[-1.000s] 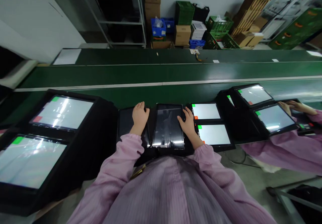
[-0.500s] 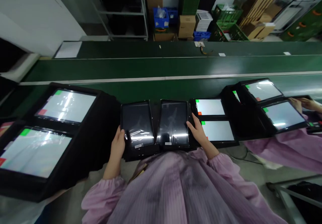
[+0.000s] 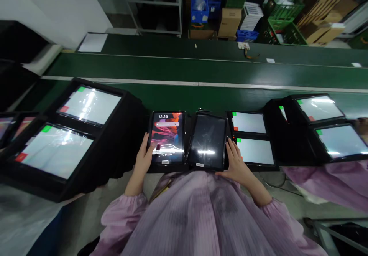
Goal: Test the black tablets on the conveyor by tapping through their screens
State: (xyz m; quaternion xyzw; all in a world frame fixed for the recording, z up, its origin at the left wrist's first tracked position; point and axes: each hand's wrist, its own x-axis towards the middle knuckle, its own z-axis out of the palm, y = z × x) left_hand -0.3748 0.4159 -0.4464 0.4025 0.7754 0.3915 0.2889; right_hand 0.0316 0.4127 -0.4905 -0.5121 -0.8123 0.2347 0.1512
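Note:
Two tablets lie side by side in front of me. The left tablet is lit and shows a colourful screen with the time 12:26. My left hand grips its left edge, thumb over the border and fingers along the side. Dark-screened, the right tablet is tilted slightly clockwise and has a small white label near its bottom edge. Around its lower right corner is my right hand, with fingers along the side and the thumb by the bottom edge. Part of each hand's grip is hidden.
Black stands with white-screened tablets flank me: a left stand, a nearby right pair and a farther right stand. Beyond runs a green conveyor. A co-worker's pink sleeve shows at right. Crates and boxes stand behind.
The left tablet's screen has gone from dark to lit. My right hand has moved down the right tablet's side to its lower corner, and that tablet has turned slightly. The view has shifted.

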